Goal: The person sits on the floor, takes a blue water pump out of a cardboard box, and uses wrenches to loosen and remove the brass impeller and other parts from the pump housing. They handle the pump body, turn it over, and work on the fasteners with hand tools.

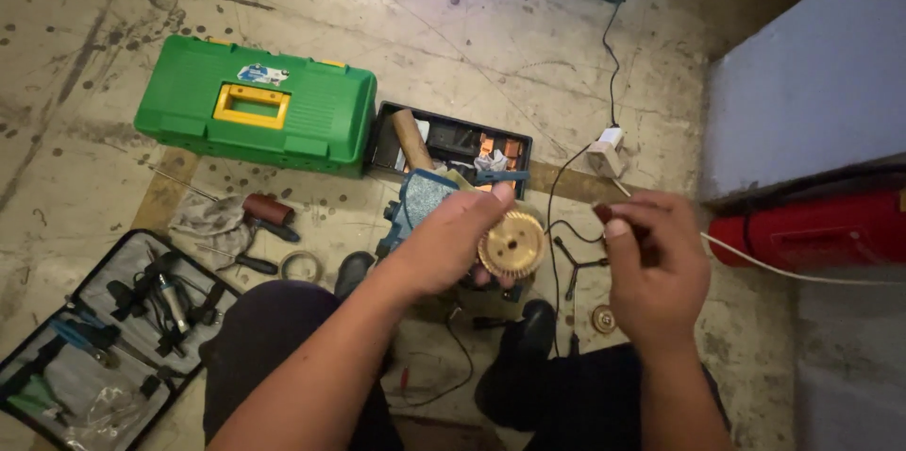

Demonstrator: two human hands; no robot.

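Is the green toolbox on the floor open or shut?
Shut. The green toolbox has its lid down flat, the yellow handle lying on top. The black tray beside it holds tools.

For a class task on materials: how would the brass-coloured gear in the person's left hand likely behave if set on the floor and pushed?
The gear looks like solid metal, so probably stiff and heavy for its size. Being round, it might roll on edge; lying flat, its teeth would likely drag on the rough floor.
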